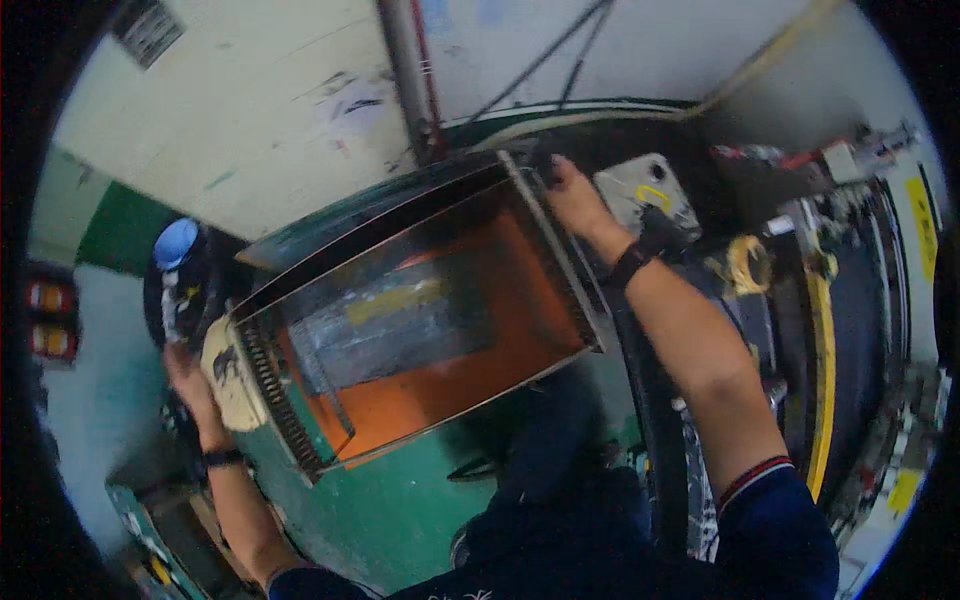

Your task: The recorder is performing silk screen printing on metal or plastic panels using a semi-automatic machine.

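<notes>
A rectangular slotted rack is held tilted between my two hands, its right end higher in the picture. It has comb-like ridges along both ends, and an orange surface and a grey sheet with a yellowish patch show inside it. My right hand is closed at the rack's upper right corner, its fingers partly hidden. Beside the left end, my left hand bears on the cream-coloured piece there; its fingers are blurred and partly hidden.
Green floor shows below the rack. To the right runs a dark bench or conveyor with a yellow strip, a tape roll and a pale plate. A blue-topped object stands at left, near a cream panel.
</notes>
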A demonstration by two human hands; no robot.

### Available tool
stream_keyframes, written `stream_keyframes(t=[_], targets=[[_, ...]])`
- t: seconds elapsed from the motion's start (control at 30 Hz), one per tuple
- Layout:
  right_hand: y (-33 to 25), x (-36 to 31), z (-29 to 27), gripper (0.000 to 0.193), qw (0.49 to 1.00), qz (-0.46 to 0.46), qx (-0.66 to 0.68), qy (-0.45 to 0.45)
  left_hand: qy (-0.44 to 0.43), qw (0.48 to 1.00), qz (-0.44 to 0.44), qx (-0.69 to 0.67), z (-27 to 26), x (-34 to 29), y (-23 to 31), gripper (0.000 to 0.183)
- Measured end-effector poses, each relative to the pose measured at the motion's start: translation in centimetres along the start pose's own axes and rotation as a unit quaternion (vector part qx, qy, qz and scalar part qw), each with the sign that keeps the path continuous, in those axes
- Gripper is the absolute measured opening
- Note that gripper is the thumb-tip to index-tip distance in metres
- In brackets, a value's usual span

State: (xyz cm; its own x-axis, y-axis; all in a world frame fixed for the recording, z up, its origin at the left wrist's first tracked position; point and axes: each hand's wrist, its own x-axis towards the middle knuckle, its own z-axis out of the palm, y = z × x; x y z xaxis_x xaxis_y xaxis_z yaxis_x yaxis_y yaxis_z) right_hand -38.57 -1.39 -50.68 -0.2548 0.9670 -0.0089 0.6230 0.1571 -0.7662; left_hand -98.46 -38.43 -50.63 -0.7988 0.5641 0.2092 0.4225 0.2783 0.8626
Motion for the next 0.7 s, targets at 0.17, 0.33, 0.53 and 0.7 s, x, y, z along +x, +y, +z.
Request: stream_keyframes(t=[0.17,0.33,0.53,0.7], targets=[[-1.5,-10.8,-3.3,0.030,0.994,-0.070,0.078,0.020,-0.081,0.974,0.185,-0.102,5.4,-3.8,9.0,0.050],[-3.3,-24.6,-12.5,0.028,0.988,-0.112,0.029,0.099,-0.230,0.933,0.173,-0.218,22.4,-7.3,16.5,0.044],[-3.9,-48.6,-27.6,0.016,0.912,-0.014,-0.204,0.356,-0.447,0.786,0.150,-0.400,35.8,-26.2,39.6,0.038],[-1.2,-72.0,-37.7,0.017,0.715,0.178,-0.245,0.630,-0.614,0.615,0.230,-0.438,39.3,-45.2,54.9,0.036]])
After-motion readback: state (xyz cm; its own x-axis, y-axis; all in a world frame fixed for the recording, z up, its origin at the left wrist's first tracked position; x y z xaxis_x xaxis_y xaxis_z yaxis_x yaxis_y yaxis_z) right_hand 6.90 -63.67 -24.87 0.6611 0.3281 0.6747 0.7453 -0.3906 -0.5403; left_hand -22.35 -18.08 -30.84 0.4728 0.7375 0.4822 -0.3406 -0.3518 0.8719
